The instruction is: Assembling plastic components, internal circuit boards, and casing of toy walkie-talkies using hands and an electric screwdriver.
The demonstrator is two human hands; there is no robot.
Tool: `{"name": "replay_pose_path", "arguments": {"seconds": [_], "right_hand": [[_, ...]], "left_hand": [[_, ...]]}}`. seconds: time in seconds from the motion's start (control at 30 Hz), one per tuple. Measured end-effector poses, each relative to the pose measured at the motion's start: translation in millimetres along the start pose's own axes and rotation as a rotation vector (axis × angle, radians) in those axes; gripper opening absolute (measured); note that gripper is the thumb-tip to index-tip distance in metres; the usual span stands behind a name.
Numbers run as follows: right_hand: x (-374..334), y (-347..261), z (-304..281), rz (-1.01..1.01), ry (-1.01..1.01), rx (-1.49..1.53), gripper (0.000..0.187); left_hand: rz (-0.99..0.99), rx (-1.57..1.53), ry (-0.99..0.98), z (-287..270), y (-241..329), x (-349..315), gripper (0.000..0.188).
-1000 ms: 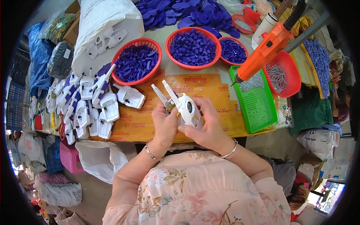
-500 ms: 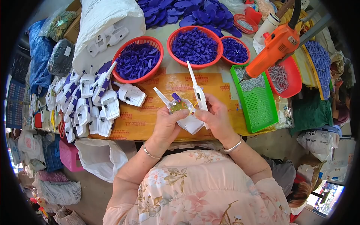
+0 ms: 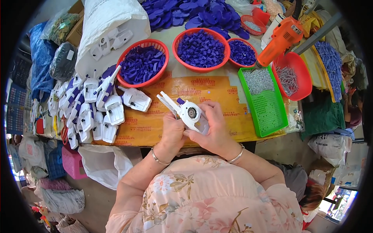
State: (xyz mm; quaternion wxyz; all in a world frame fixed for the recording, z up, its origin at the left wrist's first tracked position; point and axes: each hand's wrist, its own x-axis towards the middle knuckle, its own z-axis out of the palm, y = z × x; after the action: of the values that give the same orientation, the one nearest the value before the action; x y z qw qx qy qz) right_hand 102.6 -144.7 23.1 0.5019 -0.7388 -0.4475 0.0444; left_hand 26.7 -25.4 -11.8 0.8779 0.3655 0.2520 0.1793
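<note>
Between my hands, above the table's front edge, is a white plastic housing [image 3: 185, 108] made of two halves laid nearly together. Two long narrow prongs stick out at its upper left, slightly apart. A dark round speaker-like disc [image 3: 192, 113] faces up in a round opening, and a small purple piece [image 3: 180, 101] shows beside it. My left hand [image 3: 172, 131] is closed round the housing's left side. My right hand [image 3: 214, 129] grips its right side, thumb on the lower part and fingers behind. The inside of the housing is hidden.
Several white housings [image 3: 115, 108] are piled at the left. Red baskets of purple parts [image 3: 202, 48] stand behind. At the right are a green tray [image 3: 270, 120] with small screws, a red bin [image 3: 307, 79] and a hanging orange electric screwdriver [image 3: 280, 40].
The two housing halves have come together, covering the green board and wire that showed before. The right half has turned over onto the left one. The orange screwdriver has swung slightly away.
</note>
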Motion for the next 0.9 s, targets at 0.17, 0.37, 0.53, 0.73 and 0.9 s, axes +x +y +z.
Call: {"name": "replay_pose_path", "arguments": {"seconds": [0.17, 0.37, 0.53, 0.73, 0.9], "right_hand": [[0, -4, 2, -0.018, -0.071, 0.035, 0.068], [-3, -3, 3, 0.012, -0.091, 0.009, 0.073], [-6, -5, 2, 0.069, -0.108, 0.073, 0.074], [-9, -5, 3, 0.012, -0.069, 0.023, 0.079], [-9, -4, 2, 0.053, -0.076, 0.058, 0.08]], "left_hand": [[-0.004, 0.039, 0.002, -1, -1, -1, 0.014], [0.081, 0.053, -0.061, 5, 1, -6, 0.021], [0.072, 0.02, -0.123, 4, 3, -8, 0.017], [0.025, -0.024, -0.078, 8, 9, -11, 0.023], [-0.005, -0.071, -0.117, 11, 12, -13, 0.038]]}}
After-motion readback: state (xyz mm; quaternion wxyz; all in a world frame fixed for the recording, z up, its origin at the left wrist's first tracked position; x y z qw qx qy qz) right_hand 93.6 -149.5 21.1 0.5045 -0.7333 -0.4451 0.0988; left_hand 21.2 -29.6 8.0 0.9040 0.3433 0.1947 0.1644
